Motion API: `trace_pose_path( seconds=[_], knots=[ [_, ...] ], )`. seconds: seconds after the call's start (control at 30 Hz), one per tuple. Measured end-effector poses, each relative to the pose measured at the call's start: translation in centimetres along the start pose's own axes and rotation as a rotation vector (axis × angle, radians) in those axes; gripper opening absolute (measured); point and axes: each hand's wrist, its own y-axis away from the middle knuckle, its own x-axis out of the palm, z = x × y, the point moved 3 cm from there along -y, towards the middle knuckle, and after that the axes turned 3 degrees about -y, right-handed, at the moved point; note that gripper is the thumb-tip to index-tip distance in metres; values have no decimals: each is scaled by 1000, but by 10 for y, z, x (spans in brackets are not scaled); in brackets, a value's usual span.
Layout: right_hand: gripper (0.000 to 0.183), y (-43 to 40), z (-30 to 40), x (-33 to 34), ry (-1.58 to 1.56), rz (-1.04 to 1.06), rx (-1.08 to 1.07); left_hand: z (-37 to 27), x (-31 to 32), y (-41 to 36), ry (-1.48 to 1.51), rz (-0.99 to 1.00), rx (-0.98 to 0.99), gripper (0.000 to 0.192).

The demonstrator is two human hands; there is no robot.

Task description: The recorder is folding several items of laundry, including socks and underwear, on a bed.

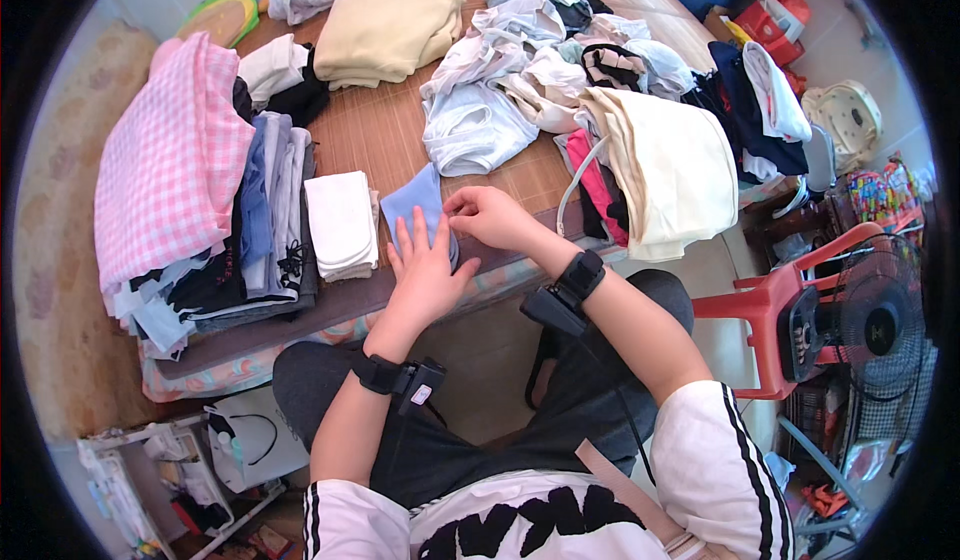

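Note:
A small blue cloth (416, 191) lies at the edge of the mat-covered bed. My left hand (425, 271) rests flat on it with the fingers spread. At the cloth's right side is my right hand (484, 217), its thumb and fingertips drawn close together; whether they pinch the cloth's edge cannot be told. Just left of the blue cloth sits a stack of folded white cloths (342, 222). Beyond my hands is a heap of loose, pale clothes (480, 121).
Folded clothes under a pink checked cloth (169, 155) stand at the left, a folded beige cloth (390, 31) farther back. Cream folded fabric (667, 170) lies at the right bed edge. A red plastic stool (739, 309) and a black fan (877, 327) stand right.

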Motion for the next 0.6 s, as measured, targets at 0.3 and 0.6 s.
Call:
trace_pose_path(
  seconds=[0.3, 0.6],
  knots=[
    [27, 1, 1, 2, 35, -31, -65, -4, 4, 3, -104, -47, 39, 79],
    [28, 2, 6, -1, 126, -19, -51, 5, 9, -9, -128, -83, 67, 67]
  ],
)
